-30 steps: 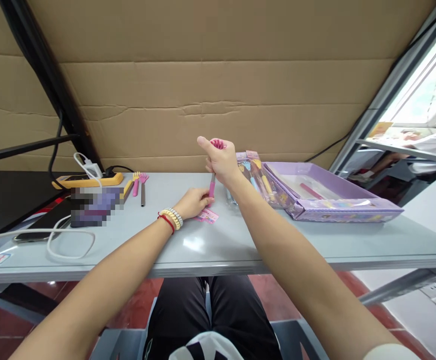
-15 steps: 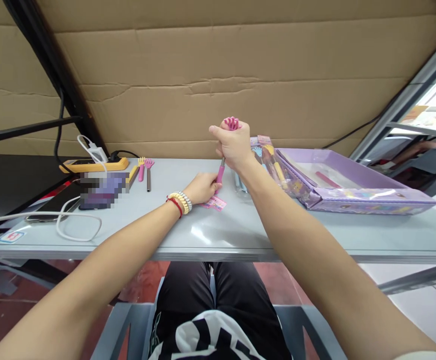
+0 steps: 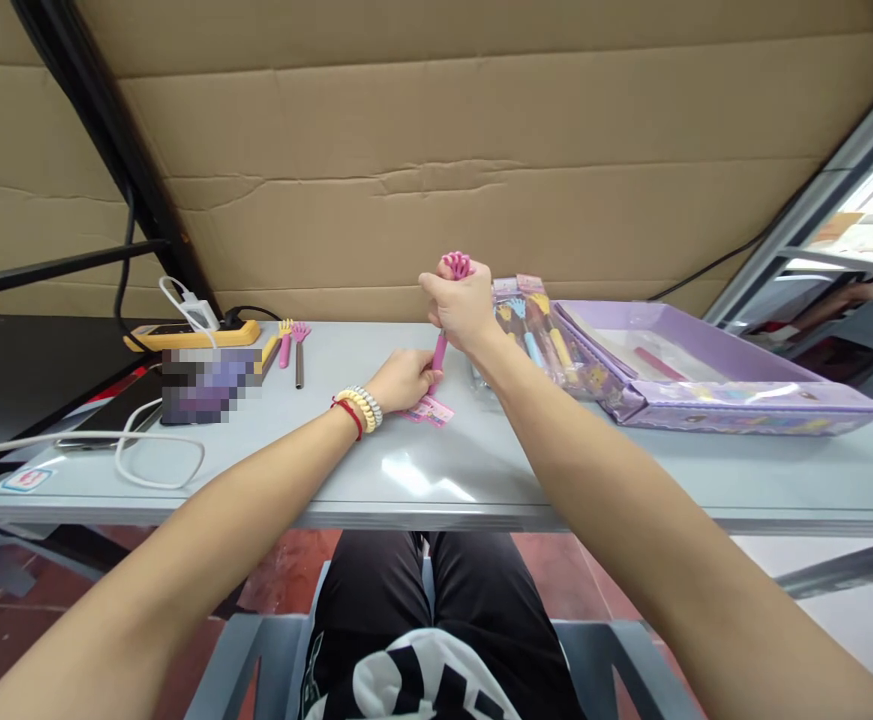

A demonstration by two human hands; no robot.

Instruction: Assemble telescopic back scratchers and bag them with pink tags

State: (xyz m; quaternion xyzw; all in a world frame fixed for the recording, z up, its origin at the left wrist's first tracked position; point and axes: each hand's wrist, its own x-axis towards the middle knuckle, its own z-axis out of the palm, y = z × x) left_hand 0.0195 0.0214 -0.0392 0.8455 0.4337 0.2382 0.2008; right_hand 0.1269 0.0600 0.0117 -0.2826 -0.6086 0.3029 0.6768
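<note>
My right hand (image 3: 467,308) is wrapped round the upper part of a pink back scratcher (image 3: 438,352) that stands nearly upright. Its small claw-shaped head sticks out above the fist. Lower down, my left hand (image 3: 404,380) pinches the bottom of the pink handle close to the tabletop. A pink printed card (image 3: 431,411) lies flat beside and partly beneath the left fingers. Just right of the right wrist are bagged back scratchers (image 3: 533,335) with blue and yellow heads.
On the right stands an open purple box (image 3: 743,405). Loose scratchers, a yellow one (image 3: 269,350) and a pink one (image 3: 300,350), lie at the left. Near them are a yellow power strip (image 3: 173,335), a phone (image 3: 207,390) and a white cable (image 3: 158,484). Cardboard (image 3: 443,120) closes off the back.
My right hand has come down slightly toward the left hand. The metal shaft that showed between them is now out of sight. My left hand keeps its pinch.
</note>
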